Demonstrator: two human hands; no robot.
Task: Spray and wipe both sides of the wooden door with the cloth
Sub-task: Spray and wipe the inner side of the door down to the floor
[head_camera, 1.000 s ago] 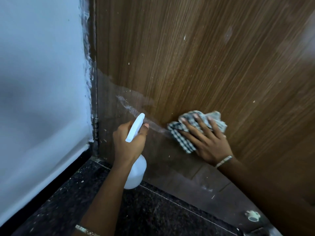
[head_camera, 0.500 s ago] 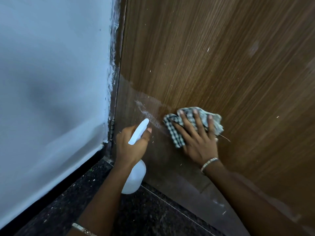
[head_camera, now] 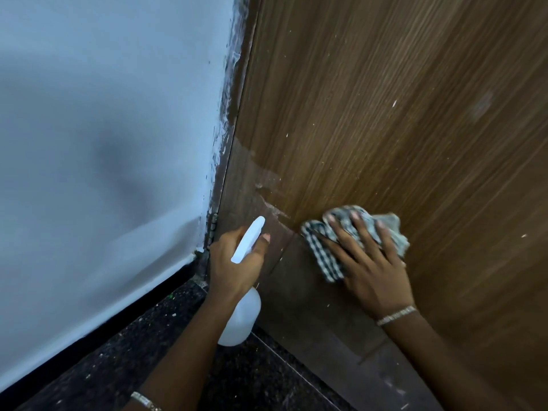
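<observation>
The wooden door (head_camera: 385, 114) fills the right of the view, brown with vertical grain and pale specks; its lower part looks darker and duller. My right hand (head_camera: 367, 262) presses a crumpled black-and-white checked cloth (head_camera: 323, 256) flat against the door low down, fingers spread over it. My left hand (head_camera: 234, 262) grips the neck of a white spray bottle (head_camera: 241, 318), its nozzle (head_camera: 249, 238) pointing up toward the door near the hinge side. The bottle's body hangs below my fist.
A pale blue-white wall (head_camera: 103, 143) meets the door frame at the left, with rough paint along the edge. A hinge (head_camera: 213, 229) sits low in the corner. Dark speckled stone floor (head_camera: 148, 351) lies below, with a black skirting strip.
The view has swung left, so the door edge now sits further right. My right hand with the cloth has slid along the lower door; my left hand keeps its hold on the bottle.
</observation>
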